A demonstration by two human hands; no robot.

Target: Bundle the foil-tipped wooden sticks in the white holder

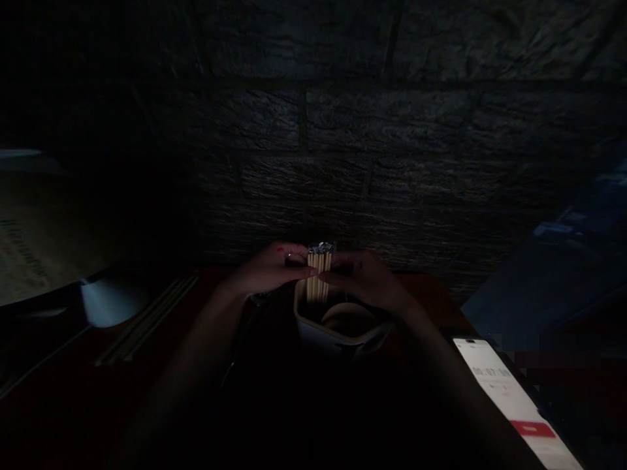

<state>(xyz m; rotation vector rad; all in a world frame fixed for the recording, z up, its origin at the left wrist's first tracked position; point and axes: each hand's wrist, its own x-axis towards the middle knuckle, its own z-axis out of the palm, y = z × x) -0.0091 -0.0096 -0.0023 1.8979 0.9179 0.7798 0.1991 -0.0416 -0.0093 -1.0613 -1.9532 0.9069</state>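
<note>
Between both hands stands an upright bundle of pale thin wooden sticks (319, 277), with crinkled silver foil (322, 248) at its top end. My left hand (274, 264) has its fingers closed on the bundle from the left, thumb across the front. From the other side my right hand (365, 271) grips it too, its thumb near the left one. The lower ends of the sticks reach into an angular, light-rimmed box (313, 326) just below. Inside the box, at the right, lies a rounded brownish thing (347, 314) too dark to name.
A lit phone (504, 391) showing a timer lies at the right. Several long thin sticks (147, 320) lie on the dark reddish table (53, 405) at the left, beside a pale curved object (110, 303) and a printed brownish surface (34, 235). A rough block wall (318, 130) rises behind.
</note>
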